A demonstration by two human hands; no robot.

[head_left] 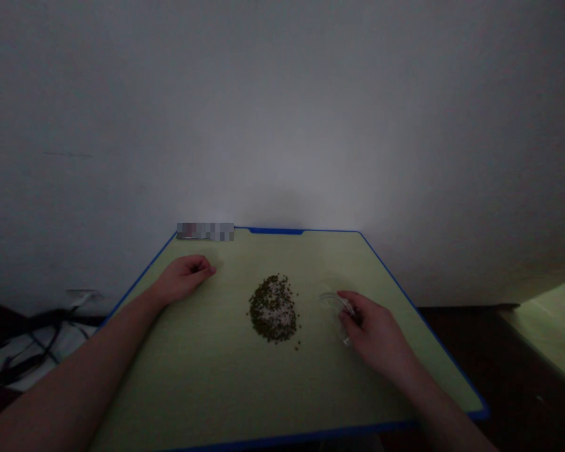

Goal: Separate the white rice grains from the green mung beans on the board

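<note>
A pile of small green beans mixed with pale grains (274,311) lies in the middle of the table (207,376), with a few strays at its right edge. My right hand (374,329) grips a clear, see-through round container (332,307) by its rim, just right of the pile. The container's exact shape is hard to make out in the dim light. To the left of the pile, my left hand (183,279) rests on the table with its fingers curled in and thumb extended. Nothing shows in it.
A blurred-out flat object (205,231) lies at the table's far left corner. The table has a blue rim and stands against a plain wall (282,113). Black cables (32,345) lie beyond its left side. Another pale surface (550,326) stands at far right.
</note>
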